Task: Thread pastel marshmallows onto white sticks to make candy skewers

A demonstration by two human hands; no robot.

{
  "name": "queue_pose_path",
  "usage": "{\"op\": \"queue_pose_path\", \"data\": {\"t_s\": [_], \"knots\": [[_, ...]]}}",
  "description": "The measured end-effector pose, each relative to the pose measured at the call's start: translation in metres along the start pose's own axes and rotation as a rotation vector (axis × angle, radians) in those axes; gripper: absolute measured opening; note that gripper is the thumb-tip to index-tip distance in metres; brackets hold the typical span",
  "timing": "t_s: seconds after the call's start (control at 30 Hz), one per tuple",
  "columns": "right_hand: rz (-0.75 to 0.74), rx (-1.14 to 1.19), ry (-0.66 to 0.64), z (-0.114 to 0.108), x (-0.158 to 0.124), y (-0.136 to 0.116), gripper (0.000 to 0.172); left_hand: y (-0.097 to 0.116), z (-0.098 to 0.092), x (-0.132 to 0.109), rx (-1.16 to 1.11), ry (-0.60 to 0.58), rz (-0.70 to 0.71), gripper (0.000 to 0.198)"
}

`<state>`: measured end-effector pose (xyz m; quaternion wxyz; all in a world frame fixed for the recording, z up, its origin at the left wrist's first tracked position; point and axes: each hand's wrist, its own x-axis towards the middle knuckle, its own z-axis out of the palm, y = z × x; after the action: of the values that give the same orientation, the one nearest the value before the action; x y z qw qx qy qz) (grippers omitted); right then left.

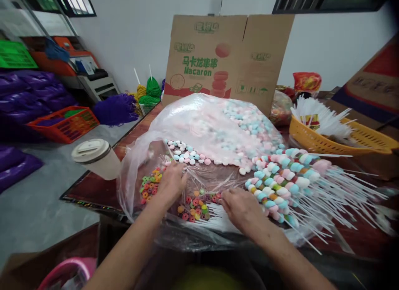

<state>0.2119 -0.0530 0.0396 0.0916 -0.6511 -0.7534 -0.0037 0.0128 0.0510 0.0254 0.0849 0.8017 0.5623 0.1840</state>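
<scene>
My left hand [172, 183] curls loosely near smooth pastel oval sweets [187, 155]; my right hand [241, 207] bends its fingers beside small multicoloured rings [195, 202] and thin white sticks [215, 213], between my hands on crinkled clear plastic [215, 176]. I can't tell whether either grips anything.

Both bare arms [132, 236] reach forward, fingers [227, 202] bent.

I count remotely: hands [171, 182], 2, six o'clock; cup [101, 163], 1, nine; Macaron box [243, 53], 1, twelve; yellow basket [311, 140], 1, three; skewers [280, 184], uncountable.
</scene>
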Motion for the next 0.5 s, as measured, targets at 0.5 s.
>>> {"op": "queue_pose_path", "data": {"t_s": [0.5], "knots": [[0.223, -0.031, -0.058, 0.027, 0.060, 0.036, 0.027, -0.006, 0.040, 0.103, 0.194, -0.195, -0.154, 0.051]]}}
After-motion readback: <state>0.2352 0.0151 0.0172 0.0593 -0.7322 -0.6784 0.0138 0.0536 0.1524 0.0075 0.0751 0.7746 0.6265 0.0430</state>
